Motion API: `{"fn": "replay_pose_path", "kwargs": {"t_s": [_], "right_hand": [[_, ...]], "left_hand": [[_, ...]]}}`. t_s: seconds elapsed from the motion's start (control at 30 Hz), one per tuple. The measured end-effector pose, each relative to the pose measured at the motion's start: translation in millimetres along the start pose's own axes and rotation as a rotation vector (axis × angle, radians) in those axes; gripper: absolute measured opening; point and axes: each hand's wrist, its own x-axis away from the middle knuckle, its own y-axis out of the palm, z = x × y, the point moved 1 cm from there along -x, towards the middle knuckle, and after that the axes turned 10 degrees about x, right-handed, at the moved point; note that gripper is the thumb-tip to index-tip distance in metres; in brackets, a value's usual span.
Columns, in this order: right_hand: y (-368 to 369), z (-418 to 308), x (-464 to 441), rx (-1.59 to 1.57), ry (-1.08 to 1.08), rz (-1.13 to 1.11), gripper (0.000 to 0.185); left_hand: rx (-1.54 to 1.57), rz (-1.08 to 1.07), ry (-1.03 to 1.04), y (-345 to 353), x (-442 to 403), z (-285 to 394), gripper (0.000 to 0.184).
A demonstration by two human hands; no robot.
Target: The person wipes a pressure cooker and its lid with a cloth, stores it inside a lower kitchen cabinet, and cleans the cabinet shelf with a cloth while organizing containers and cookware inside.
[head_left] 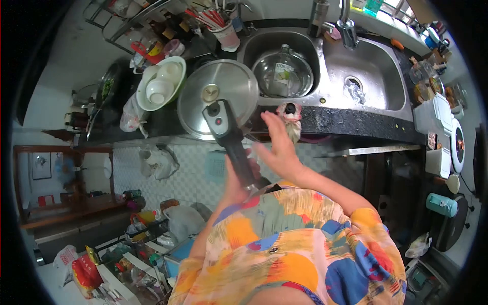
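The metal lid [231, 84] was set flat beside the sink [368, 68], its black handle [237, 150] clasped by the left hand [233, 181] and the right hand [280, 152] spread, nothing held, though whether the lid was locked could not be told.

Clear bottle [284, 69]: green-and-white label [282, 74] seems to read "100" (rest too small).

Holding the right hand [280, 156] open, fingers [274, 124] extended forward, near the partly hidden left hand [235, 184], with forearms [325, 185] angled inward.
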Motion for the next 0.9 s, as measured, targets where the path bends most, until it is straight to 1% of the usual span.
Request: {"fn": "replay_pose_path", "kwargs": {"t_s": [0.03, 0.07, 0.13, 0.17, 0.23, 0.27, 0.3, 0.33, 0.37, 0.4, 0.43, 0.53, 0.63, 0.77, 0.8, 0.83, 0.87, 0.9], "right_hand": [[-2.7, 8.2, -5.5, 0.009, 0.047, 0.015, 0.060], [-4.7, 13.5, -7.1, 0.015, 0.091, 0.030, 0.053], [-0.7, 22.9, -1.9, -0.243, 0.213, -0.139, 0.047], [3.4, 24.6, -0.3, -0.380, 0.269, -0.228, 0.044], [9.6, 22.8, 1.3, -0.401, 0.356, -0.275, 0.041], [12.0, 23.1, 1.5, -0.412, 0.399, -0.296, 0.039], [15.4, 29.0, 0.2, -0.476, 0.445, -0.361, 0.044], [18.5, 34.2, -1.4, -0.511, 0.475, -0.337, 0.045], [20.5, 39.8, -3.6, -0.544, 0.506, -0.311, 0.046], [20.5, 44.0, -7.8, -0.576, 0.537, -0.280, 0.048], [21.8, 47.9, -13.9, -0.525, 0.455, -0.242, 0.058], [31.9, 53.1, -36.0, -0.127, 0.178, -0.062, 0.070], [38.1, 37.4, -51.2, -0.337, 0.191, -0.105, 0.074], [48.8, 34.0, -43.9, -0.236, 0.125, -0.018, 0.074], [46.4, 39.3, -40.2, -0.190, 0.115, -0.045, 0.072], [44.4, 45.5, -35.5, -0.143, 0.104, -0.074, 0.071], [43.1, 51.8, -30.8, -0.098, 0.092, -0.103, 0.070], [40.8, 61.0, -24.6, 0.093, 0.023, -0.028, 0.059]], "left_hand": [[0.140, -0.075, -0.052, 0.5, -0.3, -0.6, 0.056], [0.154, -0.068, -0.041, 1.2, 0.8, 0.3, 0.056], [0.204, -0.134, -0.083, -3.0, 0.8, 4.0, 0.061], [0.209, -0.110, -0.087, -3.1, 1.2, 3.2, 0.058], [0.213, -0.053, -0.089, 4.2, 4.6, 5.3, 0.054], [0.209, -0.067, -0.092, 2.8, 4.9, 7.5, 0.054], [0.204, -0.081, -0.099, 1.7, 4.9, 8.8, 0.054], [0.199, -0.095, -0.109, 2.5, 5.5, 9.3, 0.054], [0.185, -0.038, -0.095, 4.3, 8.0, 11.0, 0.051], [0.179, -0.034, -0.109, 3.3, 7.8, 13.3, 0.051], [0.173, -0.032, -0.124, 1.4, 7.7, 16.7, 0.050], [0.130, -0.016, -0.128, 2.9, 7.0, 19.1, 0.049], [0.089, 0.027, -0.113, 4.4, 6.1, 19.4, 0.049], [0.037, 0.091, -0.093, 4.4, 6.5, 20.8, 0.049], [0.025, 0.095, -0.096, 4.6, 5.8, 20.2, 0.048], [0.005, 0.125, -0.073, 6.5, 5.7, 18.4, 0.055], [0.008, 0.122, -0.074, 7.9, 5.9, 17.3, 0.055], [0.012, 0.119, -0.071, 8.9, 6.2, 17.4, 0.055]]}}
